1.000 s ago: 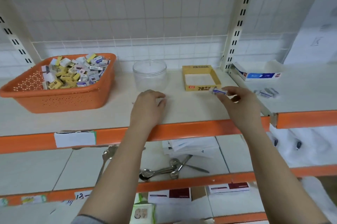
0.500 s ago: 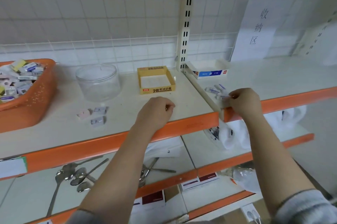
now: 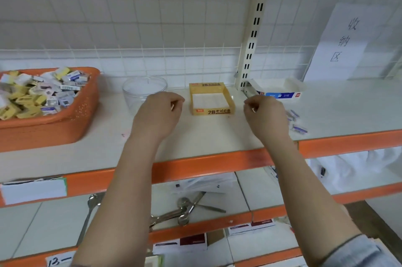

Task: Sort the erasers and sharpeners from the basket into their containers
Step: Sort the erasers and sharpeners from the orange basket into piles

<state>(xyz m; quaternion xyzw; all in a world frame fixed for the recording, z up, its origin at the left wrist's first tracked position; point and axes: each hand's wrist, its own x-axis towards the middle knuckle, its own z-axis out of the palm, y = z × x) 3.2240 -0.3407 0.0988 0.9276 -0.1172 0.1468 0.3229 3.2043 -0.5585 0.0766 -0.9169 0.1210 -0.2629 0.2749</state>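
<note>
Above shelf, both hands curled w/ grip together, prob. empty; left hand nearer basket, right hand beside yellow box

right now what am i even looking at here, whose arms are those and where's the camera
This is one picture from a camera worn on a person's head, looking forward and down at a shelf. The two bare arms are that person's own. The left hand and right hand are loosely curled above the shelf; whether either holds anything cannot be told. On the shelf, from the left: an orange basket heaped with small packaged erasers and sharpeners, a clear bowl, and a yellow box, which looks empty. Further right sit a white box and a few small packets.
</note>
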